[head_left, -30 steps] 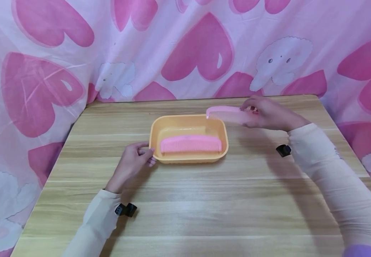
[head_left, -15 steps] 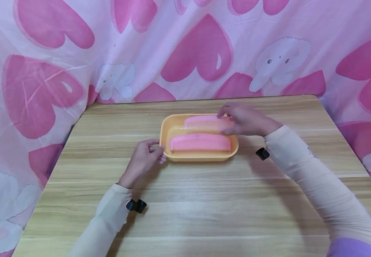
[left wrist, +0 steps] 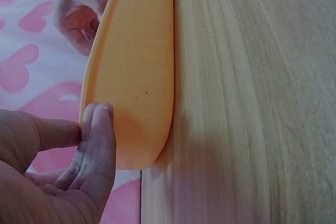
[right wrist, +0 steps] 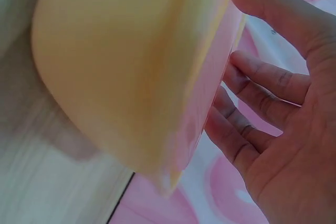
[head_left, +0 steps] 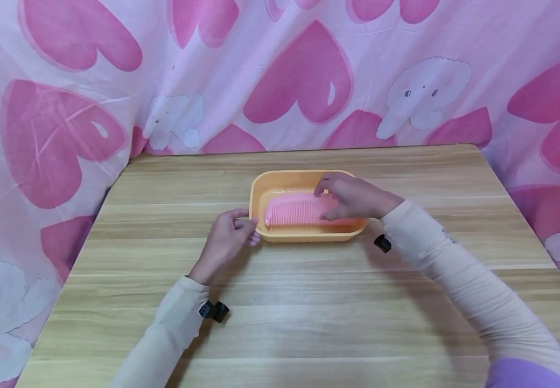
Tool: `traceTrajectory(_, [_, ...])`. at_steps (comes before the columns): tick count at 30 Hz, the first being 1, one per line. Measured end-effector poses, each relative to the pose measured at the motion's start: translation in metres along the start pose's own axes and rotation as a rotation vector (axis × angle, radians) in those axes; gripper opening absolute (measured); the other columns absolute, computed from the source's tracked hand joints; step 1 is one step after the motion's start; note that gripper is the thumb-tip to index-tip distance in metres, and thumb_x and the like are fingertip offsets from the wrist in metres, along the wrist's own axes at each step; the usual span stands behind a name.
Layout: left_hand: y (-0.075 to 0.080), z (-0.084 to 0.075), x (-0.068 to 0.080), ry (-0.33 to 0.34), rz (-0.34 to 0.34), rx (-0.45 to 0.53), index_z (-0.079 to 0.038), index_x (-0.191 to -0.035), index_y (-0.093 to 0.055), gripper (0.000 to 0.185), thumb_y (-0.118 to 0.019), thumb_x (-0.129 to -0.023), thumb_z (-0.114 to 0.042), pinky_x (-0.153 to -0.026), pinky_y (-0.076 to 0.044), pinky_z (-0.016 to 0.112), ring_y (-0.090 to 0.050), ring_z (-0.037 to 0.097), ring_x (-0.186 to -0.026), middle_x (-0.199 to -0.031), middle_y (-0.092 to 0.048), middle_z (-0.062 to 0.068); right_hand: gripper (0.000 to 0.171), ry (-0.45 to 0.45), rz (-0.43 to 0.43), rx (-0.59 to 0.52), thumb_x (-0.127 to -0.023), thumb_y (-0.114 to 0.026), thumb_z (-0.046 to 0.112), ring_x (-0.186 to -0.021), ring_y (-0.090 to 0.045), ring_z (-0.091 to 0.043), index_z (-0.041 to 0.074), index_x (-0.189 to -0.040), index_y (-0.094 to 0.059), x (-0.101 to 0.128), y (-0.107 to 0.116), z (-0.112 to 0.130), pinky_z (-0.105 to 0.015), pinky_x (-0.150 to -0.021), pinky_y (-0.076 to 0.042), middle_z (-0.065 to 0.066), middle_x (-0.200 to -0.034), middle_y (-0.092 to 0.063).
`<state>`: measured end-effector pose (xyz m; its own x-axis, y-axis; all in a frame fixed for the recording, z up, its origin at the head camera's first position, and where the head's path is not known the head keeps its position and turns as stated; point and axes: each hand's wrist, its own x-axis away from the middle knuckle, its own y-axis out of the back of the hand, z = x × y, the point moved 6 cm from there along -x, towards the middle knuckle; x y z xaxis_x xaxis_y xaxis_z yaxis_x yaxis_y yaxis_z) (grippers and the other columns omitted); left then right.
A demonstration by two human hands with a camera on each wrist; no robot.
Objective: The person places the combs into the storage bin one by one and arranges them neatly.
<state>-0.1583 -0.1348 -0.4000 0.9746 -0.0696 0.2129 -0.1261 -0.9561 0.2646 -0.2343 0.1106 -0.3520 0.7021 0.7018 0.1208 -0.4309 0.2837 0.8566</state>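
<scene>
Inside the orange tray (head_left: 304, 180), the pink comb (head_left: 294, 209) is lain lengthwise under the loosely open right hand (head_left: 352, 196), while the tray's left rim is pinched by the left hand (head_left: 226, 240).

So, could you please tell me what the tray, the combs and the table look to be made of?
Tray: likely plastic, smooth matte orange, with rounded moulded corners and a thin rim.
Combs: probably plastic too, uniform pink with fine moulded teeth.
Table: wood-look top with printed-seeming grain and a slight sheen, possibly laminate.
</scene>
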Motion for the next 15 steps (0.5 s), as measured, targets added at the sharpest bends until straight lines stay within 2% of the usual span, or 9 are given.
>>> traceTrajectory(10, [-0.002,0.001,0.001,0.0,0.002,-0.016,0.012,-0.138,-0.05,0.042,-0.06,-0.103,-0.009,-0.069,-0.063,0.03,-0.071,0.02,-0.073,-0.089,-0.073,0.022,0.045,0.023,0.004,0.048,-0.081,-0.087,0.021,-0.108,-0.054,-0.026,0.003,-0.118,-0.067,0.001,-0.013,-0.004,-0.042,-0.094,-0.053,-0.007,-0.118,-0.06])
traceTrajectory(15, [0.002,-0.002,0.007,-0.005,-0.018,-0.09,0.007,-0.138,-0.053,0.042,-0.06,-0.104,-0.017,-0.069,-0.063,0.031,-0.072,0.025,-0.077,-0.091,-0.073,0.02,0.051,0.013,-0.016,0.08,-0.082,-0.086,0.023,-0.115,-0.053,-0.028,0.001,-0.123,-0.065,0.005,-0.011,-0.003,-0.043,-0.097,-0.053,-0.009,-0.125,-0.058])
